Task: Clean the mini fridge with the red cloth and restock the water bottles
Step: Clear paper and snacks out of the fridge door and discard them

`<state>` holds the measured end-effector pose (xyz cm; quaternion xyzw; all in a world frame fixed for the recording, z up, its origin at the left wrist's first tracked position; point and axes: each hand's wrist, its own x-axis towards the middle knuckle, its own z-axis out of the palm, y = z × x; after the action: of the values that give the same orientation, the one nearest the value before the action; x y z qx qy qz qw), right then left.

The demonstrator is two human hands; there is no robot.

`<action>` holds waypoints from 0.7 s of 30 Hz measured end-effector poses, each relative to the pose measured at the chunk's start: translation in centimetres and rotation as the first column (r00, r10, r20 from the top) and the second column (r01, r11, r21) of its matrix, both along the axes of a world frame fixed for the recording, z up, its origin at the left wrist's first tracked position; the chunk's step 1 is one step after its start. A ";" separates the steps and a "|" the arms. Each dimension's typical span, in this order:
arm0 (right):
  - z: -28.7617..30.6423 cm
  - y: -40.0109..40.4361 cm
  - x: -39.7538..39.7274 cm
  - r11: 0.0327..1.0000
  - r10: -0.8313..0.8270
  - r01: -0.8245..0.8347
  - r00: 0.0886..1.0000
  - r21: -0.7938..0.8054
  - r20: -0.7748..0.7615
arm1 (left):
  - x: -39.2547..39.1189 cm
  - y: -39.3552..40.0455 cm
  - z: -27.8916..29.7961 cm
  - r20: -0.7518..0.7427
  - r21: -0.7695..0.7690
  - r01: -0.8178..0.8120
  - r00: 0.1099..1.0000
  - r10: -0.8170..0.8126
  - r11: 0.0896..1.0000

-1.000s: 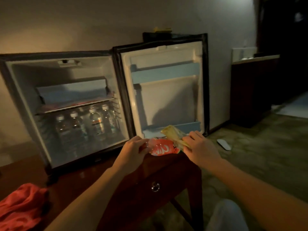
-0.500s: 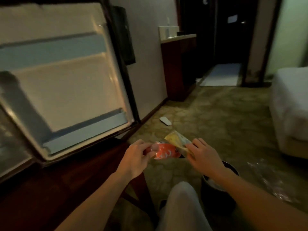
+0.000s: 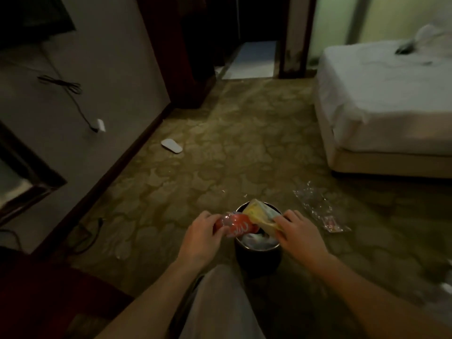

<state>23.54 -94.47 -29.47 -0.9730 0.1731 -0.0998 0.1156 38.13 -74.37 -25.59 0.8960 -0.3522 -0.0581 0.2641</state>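
My left hand (image 3: 203,234) grips a red crumpled packet (image 3: 236,225) with white lettering. My right hand (image 3: 299,234) pinches a yellow wrapper (image 3: 260,215). Both are held just above a dark round waste bin (image 3: 258,255) on the carpet, which holds pale rubbish. Only a corner of the open mini fridge door (image 3: 27,182) shows at the far left. The red cloth and the water bottles are out of view.
A dark wooden table corner (image 3: 44,289) is at the lower left. Clear plastic wrapping (image 3: 318,209) lies on the carpet right of the bin. A white slipper (image 3: 171,146) lies near the wall. A white bed (image 3: 381,106) stands at the right. My knee (image 3: 220,297) is below the bin.
My view has swung right and down, away from the fridge to the floor. Both hands carried the red packet and yellow wrapper over the waste bin.
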 end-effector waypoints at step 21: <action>-12.6 -4.8 9.8 0.974 -0.003 0.074 0.949 0.215 -0.317 | 7.8 -9.3 -15.0 -0.331 0.101 0.022 0.943 0.012 0.995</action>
<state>33.35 -99.24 -42.07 -0.9536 0.2184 0.0743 0.1935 45.93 -83.63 -40.60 0.8850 -0.3015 -0.2268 0.2727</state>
